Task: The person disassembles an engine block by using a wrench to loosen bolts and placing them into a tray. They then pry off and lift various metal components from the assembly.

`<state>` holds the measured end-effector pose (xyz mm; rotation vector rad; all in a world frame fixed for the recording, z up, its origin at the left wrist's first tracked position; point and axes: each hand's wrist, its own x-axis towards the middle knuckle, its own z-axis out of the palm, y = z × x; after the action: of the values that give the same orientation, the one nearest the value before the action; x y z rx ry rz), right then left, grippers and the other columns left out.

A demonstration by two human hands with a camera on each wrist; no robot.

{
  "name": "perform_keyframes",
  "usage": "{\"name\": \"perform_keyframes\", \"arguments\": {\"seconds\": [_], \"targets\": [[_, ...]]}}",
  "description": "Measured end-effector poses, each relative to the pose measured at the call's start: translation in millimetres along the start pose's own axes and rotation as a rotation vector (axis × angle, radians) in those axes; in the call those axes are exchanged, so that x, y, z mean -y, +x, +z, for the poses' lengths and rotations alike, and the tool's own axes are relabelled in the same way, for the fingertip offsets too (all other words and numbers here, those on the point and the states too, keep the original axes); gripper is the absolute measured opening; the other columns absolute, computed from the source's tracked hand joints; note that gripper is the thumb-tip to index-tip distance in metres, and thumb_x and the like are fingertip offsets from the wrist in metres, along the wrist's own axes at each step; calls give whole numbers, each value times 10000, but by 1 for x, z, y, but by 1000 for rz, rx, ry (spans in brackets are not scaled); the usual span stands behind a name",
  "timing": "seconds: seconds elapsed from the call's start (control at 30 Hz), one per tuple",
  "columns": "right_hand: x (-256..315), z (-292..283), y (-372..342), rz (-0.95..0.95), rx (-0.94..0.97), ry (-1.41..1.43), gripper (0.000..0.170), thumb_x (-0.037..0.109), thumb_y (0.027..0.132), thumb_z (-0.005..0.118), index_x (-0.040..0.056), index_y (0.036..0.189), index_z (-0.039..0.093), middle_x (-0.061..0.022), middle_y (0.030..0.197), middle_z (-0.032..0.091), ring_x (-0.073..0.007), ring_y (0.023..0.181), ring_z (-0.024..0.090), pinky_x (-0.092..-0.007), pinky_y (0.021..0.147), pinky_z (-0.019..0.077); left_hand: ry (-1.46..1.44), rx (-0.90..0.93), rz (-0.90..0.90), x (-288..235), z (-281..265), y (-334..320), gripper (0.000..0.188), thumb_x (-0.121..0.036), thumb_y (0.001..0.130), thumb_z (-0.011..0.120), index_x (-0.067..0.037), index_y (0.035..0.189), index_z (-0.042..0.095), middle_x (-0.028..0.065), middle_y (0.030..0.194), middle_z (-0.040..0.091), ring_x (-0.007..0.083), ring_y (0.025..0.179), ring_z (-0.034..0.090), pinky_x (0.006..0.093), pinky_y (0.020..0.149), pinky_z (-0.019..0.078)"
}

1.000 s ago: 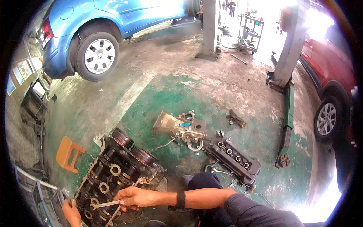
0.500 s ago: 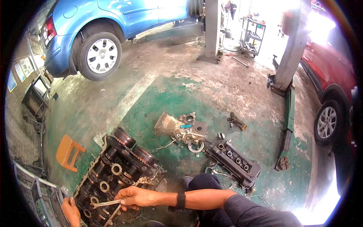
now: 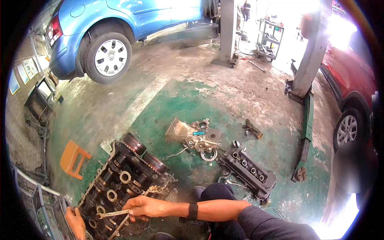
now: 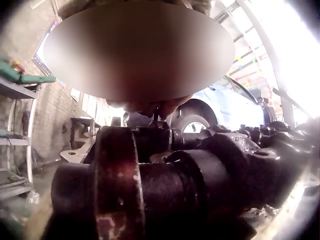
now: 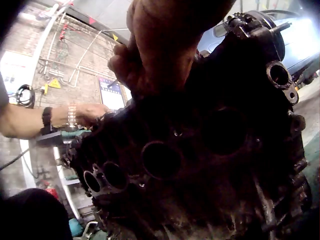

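A greasy cylinder head (image 3: 105,182) with camshafts and two round cam sprockets (image 3: 134,144) lies at lower left in the head view. My right hand (image 3: 146,208) grips a combination wrench (image 3: 114,214) over it, the wrench's open end pointing left beside a round tube opening. My left hand (image 3: 75,223) is at the left edge of the cylinder head, its fingertips low among the parts. In the left wrist view a blur hides most of that hand, and I cannot tell what its fingers hold. The right wrist view shows my right hand (image 5: 162,45) over the dark engine side.
A dark valve cover (image 3: 248,170) and a metal engine casing (image 3: 196,134) lie on the green floor ahead. An orange stool (image 3: 74,158) stands at left. A blue car (image 3: 108,24), lift posts (image 3: 228,36) and a red car (image 3: 348,80) surround the area.
The head view has shifted slightly, so the scene sits a little further right. The right hand still grips the wrench in nearly the same place, and the left hand stays at the edge.
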<state>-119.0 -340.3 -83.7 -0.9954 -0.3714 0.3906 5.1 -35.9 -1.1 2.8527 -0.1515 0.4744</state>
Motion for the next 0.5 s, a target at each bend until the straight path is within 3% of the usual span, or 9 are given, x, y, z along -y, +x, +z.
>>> {"name": "perform_keyframes", "arguments": {"seconds": [0.17, 0.3, 0.5], "targets": [[1, 1, -1, 24, -14, 12, 270, 142, 957, 473, -18, 1169, 524, -6, 816, 591, -52, 565, 446, -206, 484, 380, -115, -18, -26, 17, 7, 3, 172, -66, 872, 566, 47, 818, 449, 88, 694, 434, 182, 648, 390, 345, 603, 367], [1, 1, 0, 36, -14, 16, 270, 147, 961, 476, -7, 1179, 523, 2, 814, 590, -47, 568, 450, -200, 487, 381, -155, 4, -79, 12, 3, 0, 190, -81, 891, 551, 21, 799, 420, 66, 696, 404, 172, 663, 374, 329, 616, 359], [3, 2, -1, 34, -15, 6, 275, 160, 963, 474, -2, 1180, 525, 3, 812, 592, -47, 574, 452, -198, 499, 384, -330, -108, 46, 33, 16, 2, 186, -60, 904, 534, 24, 803, 402, 55, 714, 375, 143, 677, 332, 289, 615, 341]]}}
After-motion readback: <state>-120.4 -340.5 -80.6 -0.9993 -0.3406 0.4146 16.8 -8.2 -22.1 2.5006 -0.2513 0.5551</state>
